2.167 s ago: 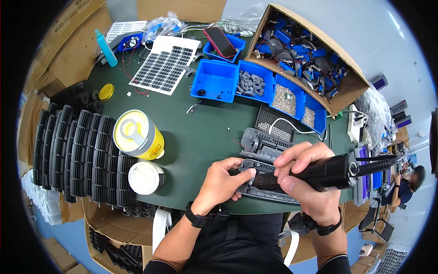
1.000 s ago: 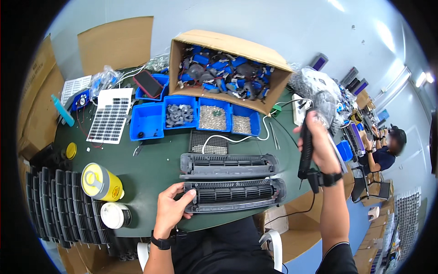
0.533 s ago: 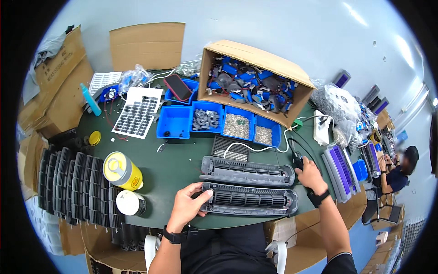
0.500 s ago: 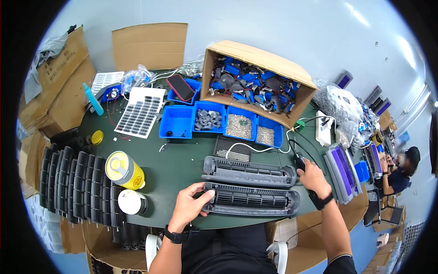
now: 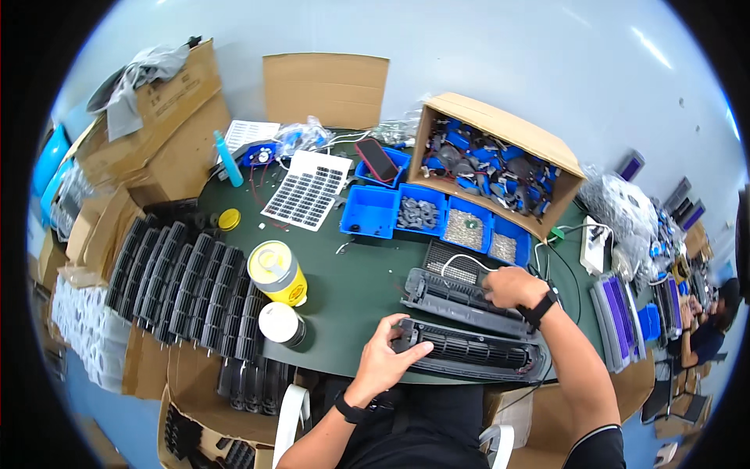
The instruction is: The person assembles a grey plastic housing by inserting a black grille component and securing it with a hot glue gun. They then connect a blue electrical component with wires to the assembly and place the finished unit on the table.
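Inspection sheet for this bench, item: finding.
Surface: green tabletop, small loose bits on it.
Job's things: near grey housing; far grey housing behind it.
Clutter: yellow cup, white tub, phone on a blue bin.
Hands: left hand grips near grey housing's left end; right hand at far grey housing, blurred, grip unclear.
Cables: white cable over a black tray.
Surroundings: cardboard sheet behind the table; co-worker at far right.

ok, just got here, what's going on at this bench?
A person has two long grey housings on a green table. The left hand grips the left end of the near housing, which has a black slatted roller inside. The right hand is at the far housing; blur hides whether it grips anything. Blue bins stand beyond.
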